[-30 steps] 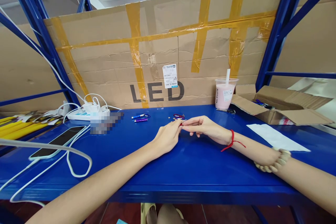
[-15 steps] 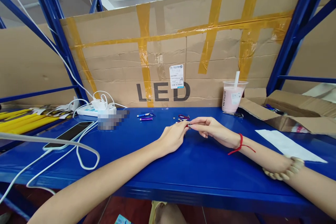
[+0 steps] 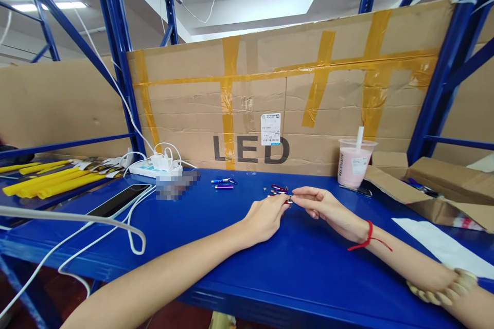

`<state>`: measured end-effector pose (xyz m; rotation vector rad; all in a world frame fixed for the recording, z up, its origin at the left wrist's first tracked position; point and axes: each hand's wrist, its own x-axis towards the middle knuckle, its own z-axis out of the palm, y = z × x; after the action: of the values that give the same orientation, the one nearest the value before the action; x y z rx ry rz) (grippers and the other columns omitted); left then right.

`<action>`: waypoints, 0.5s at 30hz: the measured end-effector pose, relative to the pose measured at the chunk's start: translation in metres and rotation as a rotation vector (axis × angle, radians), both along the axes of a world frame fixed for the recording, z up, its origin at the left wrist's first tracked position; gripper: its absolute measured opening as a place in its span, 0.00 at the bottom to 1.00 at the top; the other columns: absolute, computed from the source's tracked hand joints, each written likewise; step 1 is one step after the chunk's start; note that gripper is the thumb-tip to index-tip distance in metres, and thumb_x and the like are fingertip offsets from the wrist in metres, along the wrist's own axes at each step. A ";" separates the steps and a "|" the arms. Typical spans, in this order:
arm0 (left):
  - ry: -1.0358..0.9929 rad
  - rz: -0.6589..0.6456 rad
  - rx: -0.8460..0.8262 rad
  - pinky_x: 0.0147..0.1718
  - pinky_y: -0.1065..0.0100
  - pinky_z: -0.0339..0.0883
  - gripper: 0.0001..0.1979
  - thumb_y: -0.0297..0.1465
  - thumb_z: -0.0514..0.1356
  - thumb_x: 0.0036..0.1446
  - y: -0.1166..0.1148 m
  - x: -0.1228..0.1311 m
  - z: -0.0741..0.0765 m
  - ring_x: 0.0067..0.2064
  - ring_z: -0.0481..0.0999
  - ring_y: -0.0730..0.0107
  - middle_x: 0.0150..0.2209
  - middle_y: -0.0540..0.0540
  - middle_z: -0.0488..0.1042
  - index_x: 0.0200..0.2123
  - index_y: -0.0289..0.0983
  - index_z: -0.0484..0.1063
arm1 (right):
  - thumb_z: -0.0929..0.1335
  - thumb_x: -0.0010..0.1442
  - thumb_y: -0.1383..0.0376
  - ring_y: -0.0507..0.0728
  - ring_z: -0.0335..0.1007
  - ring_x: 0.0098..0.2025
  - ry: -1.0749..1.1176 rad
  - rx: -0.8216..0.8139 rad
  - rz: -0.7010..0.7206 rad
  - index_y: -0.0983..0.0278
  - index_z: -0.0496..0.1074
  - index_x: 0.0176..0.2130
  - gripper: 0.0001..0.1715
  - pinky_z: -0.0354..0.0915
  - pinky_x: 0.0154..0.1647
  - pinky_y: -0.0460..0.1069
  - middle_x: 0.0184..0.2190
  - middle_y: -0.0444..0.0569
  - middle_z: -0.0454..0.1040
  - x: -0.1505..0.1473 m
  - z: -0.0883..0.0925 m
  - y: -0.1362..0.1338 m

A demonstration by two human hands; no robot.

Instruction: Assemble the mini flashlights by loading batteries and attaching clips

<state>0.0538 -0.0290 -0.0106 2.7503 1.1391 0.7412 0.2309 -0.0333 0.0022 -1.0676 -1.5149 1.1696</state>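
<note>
My left hand (image 3: 266, 217) rests on the blue shelf top, fingers closed around a small red tube (image 3: 288, 200) with a shiny metal end. Most of that tube is hidden by the fingers. Facing it, my right hand (image 3: 326, 209) has thumb and forefinger pinched close to the metal end; what they hold, if anything, is too small to make out. Just behind the fingers lie a red piece with a clip (image 3: 279, 188) and a few tiny silvery bits (image 3: 264, 188). Farther left are a blue tube with a clip (image 3: 223, 181) and a purple tube (image 3: 224, 187).
A pink drink cup (image 3: 353, 164) with a straw and an open cardboard box (image 3: 424, 180) stand on the right, near white paper (image 3: 440, 247). On the left are a phone (image 3: 119, 200), cables, a power strip (image 3: 154, 168) and yellow tubes (image 3: 57, 182). Cardboard (image 3: 185, 123) backs the shelf.
The view has tilted up and shifted left, so everything sits lower and farther right. My left hand keeps the red tube; my right fingertips have moved slightly away from its end.
</note>
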 end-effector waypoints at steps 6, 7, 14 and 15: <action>0.009 -0.029 0.011 0.39 0.67 0.67 0.12 0.31 0.42 0.64 -0.003 0.002 0.001 0.45 0.72 0.66 0.45 0.47 0.72 0.44 0.40 0.62 | 0.74 0.40 0.53 0.45 0.49 0.18 -0.028 0.013 0.027 0.65 0.73 0.36 0.25 0.47 0.18 0.45 0.19 0.42 0.66 -0.001 -0.003 0.003; 0.010 -0.032 0.012 0.39 0.68 0.67 0.11 0.30 0.42 0.64 -0.004 0.002 0.001 0.44 0.72 0.66 0.45 0.47 0.72 0.44 0.40 0.62 | 0.74 0.39 0.52 0.45 0.49 0.17 -0.028 0.015 0.024 0.65 0.73 0.36 0.26 0.47 0.18 0.45 0.18 0.41 0.65 -0.001 -0.002 0.002; 0.034 -0.031 0.028 0.36 0.68 0.67 0.11 0.30 0.42 0.63 -0.006 0.003 0.002 0.42 0.73 0.65 0.42 0.47 0.73 0.41 0.39 0.63 | 0.73 0.40 0.53 0.45 0.49 0.17 -0.024 0.012 0.003 0.66 0.73 0.34 0.25 0.43 0.19 0.45 0.15 0.39 0.61 -0.006 0.004 -0.004; 0.035 -0.032 0.030 0.37 0.68 0.67 0.11 0.30 0.43 0.63 -0.006 0.002 0.002 0.42 0.73 0.65 0.42 0.47 0.73 0.41 0.39 0.63 | 0.73 0.40 0.53 0.45 0.48 0.17 -0.026 0.013 0.003 0.66 0.73 0.34 0.24 0.43 0.19 0.45 0.14 0.38 0.61 -0.006 0.004 -0.004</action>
<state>0.0563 -0.0350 -0.0090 2.8092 1.0968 0.7153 0.2251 -0.0373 0.0058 -1.0759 -1.5423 1.1503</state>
